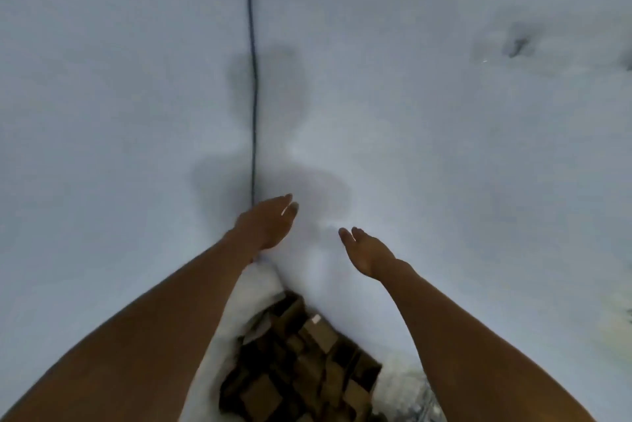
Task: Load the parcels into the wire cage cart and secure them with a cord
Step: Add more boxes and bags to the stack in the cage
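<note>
Both my arms reach forward and up in front of a plain white surface. My left hand (pixel 268 223) is open with the fingers together, palm turned inward, and holds nothing. My right hand (pixel 364 250) is open too, palm turned inward, apart from the left. A thin dark cord (pixel 253 86) runs straight down the white surface and ends just behind my left hand; I cannot tell whether the hand touches it. Low between my forearms lies a pile of several brown cardboard parcels (pixel 307 363), blurred. No wire cage is clearly visible.
The white surface (pixel 427 113) fills nearly the whole view and carries soft shadows of my hands. A few dark smudges (pixel 516 42) mark it at the upper right. The picture is blurred.
</note>
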### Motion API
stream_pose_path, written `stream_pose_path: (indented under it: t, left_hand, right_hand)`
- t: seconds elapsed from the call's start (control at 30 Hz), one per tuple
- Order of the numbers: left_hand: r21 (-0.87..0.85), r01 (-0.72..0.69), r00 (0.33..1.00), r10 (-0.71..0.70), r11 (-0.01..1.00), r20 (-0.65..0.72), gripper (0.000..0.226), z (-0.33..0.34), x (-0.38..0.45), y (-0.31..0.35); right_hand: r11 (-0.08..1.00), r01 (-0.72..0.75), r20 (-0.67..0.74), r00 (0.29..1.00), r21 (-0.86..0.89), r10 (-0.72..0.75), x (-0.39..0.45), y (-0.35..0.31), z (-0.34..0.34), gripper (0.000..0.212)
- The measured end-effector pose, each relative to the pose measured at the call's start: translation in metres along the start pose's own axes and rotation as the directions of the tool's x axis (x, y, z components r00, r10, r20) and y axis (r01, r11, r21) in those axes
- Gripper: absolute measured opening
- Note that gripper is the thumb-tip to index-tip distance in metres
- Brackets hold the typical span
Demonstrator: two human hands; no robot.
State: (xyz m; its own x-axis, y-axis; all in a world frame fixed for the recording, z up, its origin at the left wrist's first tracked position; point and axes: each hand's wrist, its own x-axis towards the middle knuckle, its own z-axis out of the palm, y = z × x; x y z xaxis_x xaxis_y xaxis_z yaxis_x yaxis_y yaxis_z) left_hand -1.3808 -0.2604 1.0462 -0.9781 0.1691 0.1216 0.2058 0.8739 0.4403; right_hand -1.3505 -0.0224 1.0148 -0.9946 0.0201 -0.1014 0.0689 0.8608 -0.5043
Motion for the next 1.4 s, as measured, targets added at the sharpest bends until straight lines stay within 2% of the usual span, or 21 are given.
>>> stream_pose_path:
  t: [0.07,0.13,0.27,0.33,0.4,0.5,0.6,0.77,0.93,1.0,1.07,1.13,1.27,1.3,1.4]
  left_hand:
    - [0.039,0.216,0.975,-0.214,0.976,-0.053,0.064,-0.023,-0.065,-0.095]
    - [0.042,0.398,0.915,-0.394,0.916,-0.091,0.065,-0.048,-0.133,-0.176]
    - [-0.033,0.698,0.702,-0.693,0.715,-0.162,0.067,-0.093,-0.266,-0.309]
    - [-0.097,0.772,0.610,-0.775,0.629,-0.166,0.067,-0.101,-0.309,-0.355]
    - [-0.146,0.810,0.547,-0.821,0.569,-0.164,0.067,-0.103,-0.336,-0.396]
    - [-0.211,0.832,0.493,-0.858,0.514,-0.147,0.068,-0.094,-0.354,-0.455]
    - [-0.289,0.837,0.453,-0.884,0.465,-0.114,0.070,-0.076,-0.358,-0.520]
    - [-0.304,0.875,0.393,-0.920,0.376,-0.007,0.072,-0.006,-0.377,-0.617]
    - [-0.341,0.886,0.358,-0.931,0.313,0.075,0.069,0.087,-0.386,-0.692]
    - [-0.409,0.883,0.305,-0.943,0.229,0.130,0.073,0.126,-0.388,-0.710]
    - [-0.474,0.870,0.235,-0.959,0.133,0.162,0.074,0.165,-0.390,-0.727]
    - [-0.514,0.854,0.188,-0.968,0.079,0.164,0.068,0.200,-0.394,-0.740]
    - [-0.571,0.820,0.097,-0.972,-0.043,0.213,0.059,0.268,-0.407,-0.775]
    - [-0.588,0.805,0.073,-0.968,-0.084,0.238,0.058,0.279,-0.410,-0.784]
    - [-0.644,0.753,0.062,-0.959,-0.136,0.276,0.043,0.323,-0.418,-0.813]
  right_hand:
    - [0.992,0.127,0.149,0.981,0.004,-0.126,0.004,-0.069,0.073,0.072]
    - [0.969,0.247,0.278,0.931,-0.007,-0.235,0.000,-0.132,0.134,0.071]
    - [0.907,0.422,0.404,0.827,0.015,-0.392,-0.026,-0.256,0.237,0.071]
    - [0.895,0.443,0.467,0.779,0.063,-0.418,-0.038,-0.300,0.277,0.070]
    - [0.888,0.452,0.520,0.740,0.087,-0.427,-0.043,-0.336,0.320,0.074]
    - [0.863,0.503,0.579,0.691,0.044,-0.432,-0.037,-0.374,0.380,0.078]
    - [0.867,0.498,0.603,0.684,0.023,-0.409,-0.017,-0.402,0.446,0.076]
    - [0.865,0.496,0.699,0.645,-0.073,-0.310,0.011,-0.409,0.556,0.066]
    - [0.910,0.411,0.724,0.645,-0.057,-0.246,0.027,-0.382,0.664,0.052]
    - [0.929,0.363,0.753,0.630,-0.073,-0.187,0.035,-0.361,0.706,0.053]
    - [0.940,0.332,0.805,0.579,-0.082,-0.134,0.048,-0.338,0.751,0.055]
    - [0.959,0.275,0.835,0.541,-0.063,-0.100,0.060,-0.318,0.790,0.063]
    - [0.989,0.138,0.783,0.621,-0.054,-0.044,0.085,-0.275,0.877,0.105]
    - [0.990,0.127,0.782,0.622,-0.064,-0.030,0.089,-0.269,0.894,0.112]
    - [0.995,0.096,0.819,0.570,0.014,-0.066,0.099,-0.247,0.945,0.122]
